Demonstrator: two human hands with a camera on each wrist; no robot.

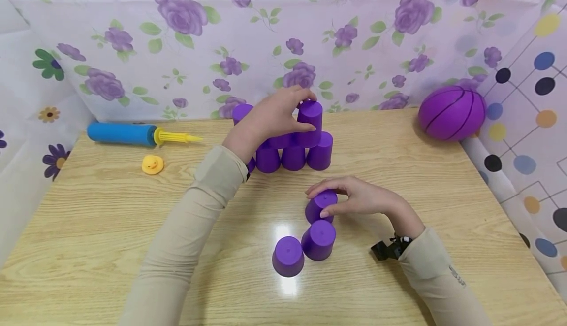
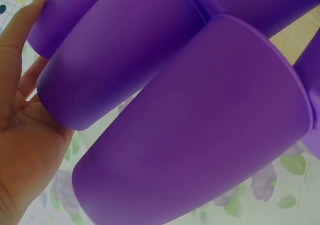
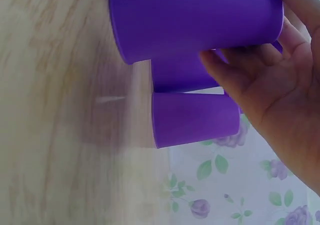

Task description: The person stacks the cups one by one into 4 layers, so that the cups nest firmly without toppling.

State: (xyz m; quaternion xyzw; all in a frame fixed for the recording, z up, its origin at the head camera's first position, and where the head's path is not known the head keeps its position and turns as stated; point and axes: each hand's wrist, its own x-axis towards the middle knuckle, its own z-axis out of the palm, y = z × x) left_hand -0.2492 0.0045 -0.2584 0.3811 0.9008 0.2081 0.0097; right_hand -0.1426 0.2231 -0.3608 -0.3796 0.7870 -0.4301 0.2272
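**Both Hands on Purple Cups at Two-Tier Stack**

A person's left hand (image 1: 276, 114) grips the end cup of the upper tier (image 1: 312, 114), thumb on the near side and fingers over the back, apparently to steady it where it straddles two cups of the bottom row (image 1: 293, 159). All stand mouth-down on the wooden table (image 1: 398, 168); the wide rims likely give firm footing, the flat bases a ledge for the tier above.

Nearer the camera, the right hand (image 1: 354, 197) pinches a loose cup (image 1: 315, 210) near its top between thumb and fingers, a hold that leaves the rim free. Two more, a middle cup (image 1: 319, 242) and a nearest cup (image 1: 288, 257), stand close by, within easy reach.

The left hand and forearm cover much of the stack's left side. Fingertips behind the gripped cups are hidden, and whether the right hand's cup touches the table is hard to tell. The wrist views crop the nearest cups, and dark print (image 1: 457, 276) on the right sleeve (image 1: 427, 259) is illegible.
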